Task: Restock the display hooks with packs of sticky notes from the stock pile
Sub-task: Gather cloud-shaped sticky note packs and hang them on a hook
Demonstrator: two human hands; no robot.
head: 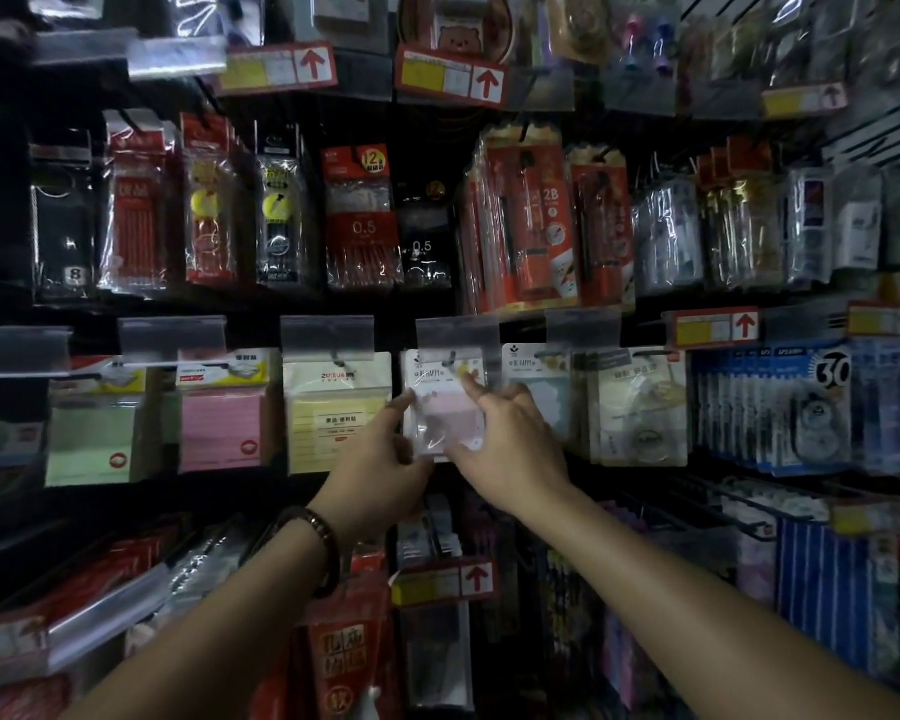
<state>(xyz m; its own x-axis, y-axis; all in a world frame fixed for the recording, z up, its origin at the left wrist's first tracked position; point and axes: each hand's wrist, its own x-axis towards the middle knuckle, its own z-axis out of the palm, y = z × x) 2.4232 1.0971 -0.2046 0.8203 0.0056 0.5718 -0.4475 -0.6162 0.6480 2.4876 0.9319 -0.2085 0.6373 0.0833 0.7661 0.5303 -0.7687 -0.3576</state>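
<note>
Both hands are on a clear-wrapped pack of pink sticky notes (441, 407) at a display hook (450, 357) in the middle row. My left hand (385, 459) grips the pack's lower left edge, with a dark bead bracelet on its wrist. My right hand (510, 433) holds the lower right side, its index finger pointing up along the pack's card header. The pack's top hole sits at the hook, under a clear price-tag flap. No stock pile is in view.
Neighbouring hooks carry green (89, 433), pink (222, 428) and yellow (336, 418) sticky-note packs to the left, pale blue notes (539, 397) and tape packs (640, 407) to the right. Pen packs hang above. Bare black hooks (718, 506) jut out at lower right.
</note>
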